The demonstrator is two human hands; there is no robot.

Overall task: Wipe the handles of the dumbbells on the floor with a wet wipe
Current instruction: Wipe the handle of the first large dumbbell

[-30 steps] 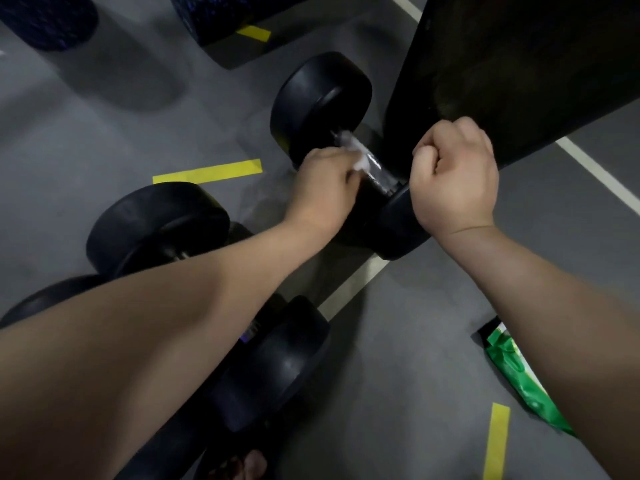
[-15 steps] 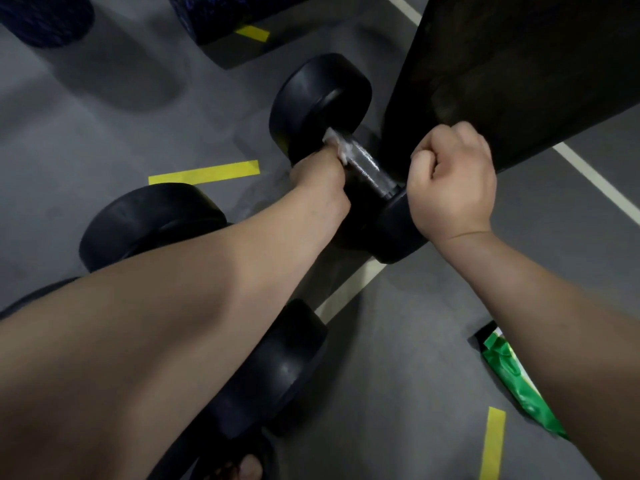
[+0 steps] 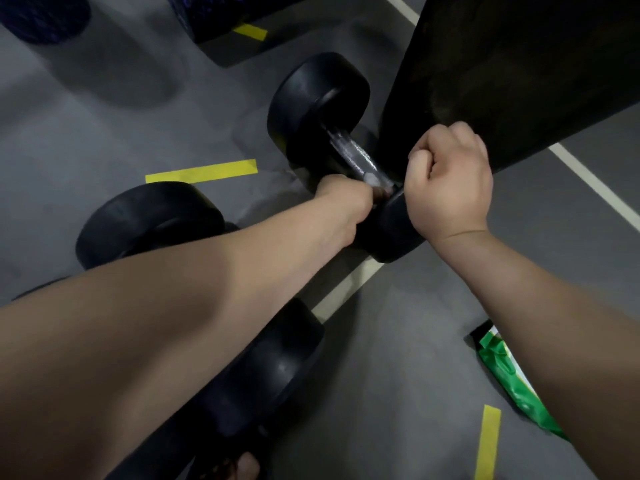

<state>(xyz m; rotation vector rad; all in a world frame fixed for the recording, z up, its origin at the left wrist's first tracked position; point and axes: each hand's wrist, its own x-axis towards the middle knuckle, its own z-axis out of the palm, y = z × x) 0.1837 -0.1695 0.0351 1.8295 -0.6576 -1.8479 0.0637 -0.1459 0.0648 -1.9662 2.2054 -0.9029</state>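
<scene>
A black dumbbell (image 3: 318,109) is shown lying on a grey floor (image 3: 86,140). Its metal handle (image 3: 351,155) is clasped at the near end by the left grip (image 3: 346,202), whose fingers are curled round a white wet wipe (image 3: 372,179) held on the bar. Just right of it, the right grip (image 3: 450,181) is balled into a fist over the dumbbell's near head, with nothing seen inside it. A black panel (image 3: 519,64) is seen behind the right grip. A second dumbbell (image 3: 149,220) is partly hidden under the left forearm. A green packet (image 3: 498,368) is seen on the floor below the right grip.
</scene>
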